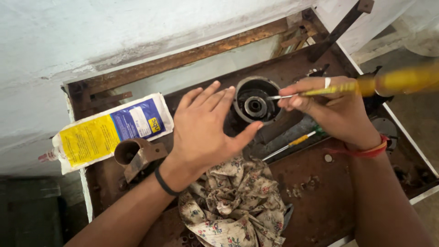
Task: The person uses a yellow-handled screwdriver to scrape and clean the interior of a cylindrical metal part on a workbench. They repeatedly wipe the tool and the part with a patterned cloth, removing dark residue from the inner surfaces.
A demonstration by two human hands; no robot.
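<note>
Floral rag point(238, 201) lies below rusty round housing point(256, 100), screwdriver point(356, 87) inside.

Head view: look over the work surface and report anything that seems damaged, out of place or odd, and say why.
The metal tray is heavily rusted, its frame flaking. A floral cloth lies crumpled on it. The right hand holds a yellow-handled screwdriver into the round housing; the left hand is spread open beside it.

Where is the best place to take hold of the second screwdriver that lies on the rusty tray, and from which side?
Probably the yellow handle end of the spare screwdriver. It lies flat on the rusty tray, between the floral cloth and the right hand. Come from above, pinching across the handle; its thin shaft points toward the cloth and offers less to hold.
</note>
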